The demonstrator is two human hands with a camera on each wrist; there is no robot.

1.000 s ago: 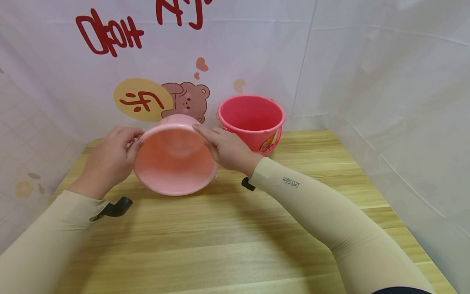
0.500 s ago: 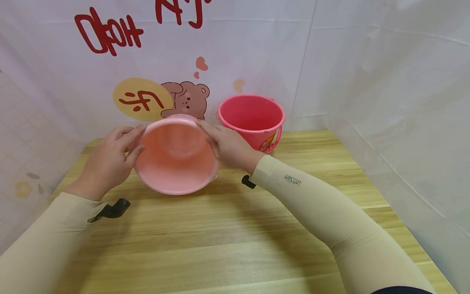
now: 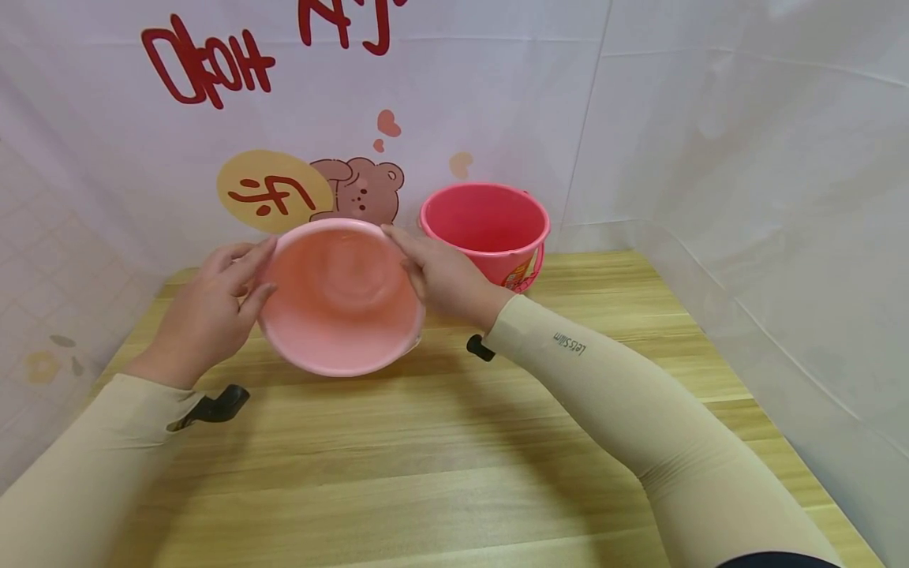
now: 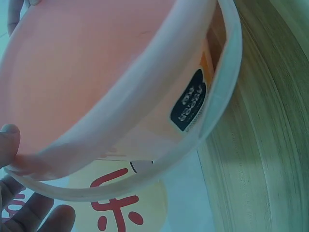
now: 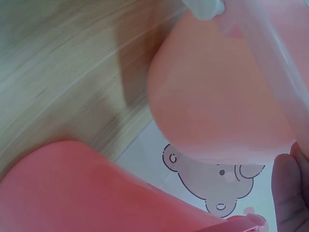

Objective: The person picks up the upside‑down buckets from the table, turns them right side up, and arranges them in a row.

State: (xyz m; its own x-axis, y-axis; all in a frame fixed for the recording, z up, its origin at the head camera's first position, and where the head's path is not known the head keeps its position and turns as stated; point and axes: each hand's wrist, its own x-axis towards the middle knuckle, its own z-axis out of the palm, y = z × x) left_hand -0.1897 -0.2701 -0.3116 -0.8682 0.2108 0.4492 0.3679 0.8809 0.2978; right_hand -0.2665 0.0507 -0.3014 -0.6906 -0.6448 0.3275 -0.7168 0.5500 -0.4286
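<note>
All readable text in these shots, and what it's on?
"Let'sSlim": right sleeve, small print.
"乐": yellow oval on the backdrop.
Other red lettering on the backdrop: stylised, partly cut off, can't read it reliably.
Dark label on the pale pink bucket: too blurred.
Orange label on the deeper pink bucket: too small.

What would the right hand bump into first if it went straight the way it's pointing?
The pale pink bucket: the right hand grips its rim. Past that, probably the printed bear on the backdrop, though depth is hard to judge.
</note>
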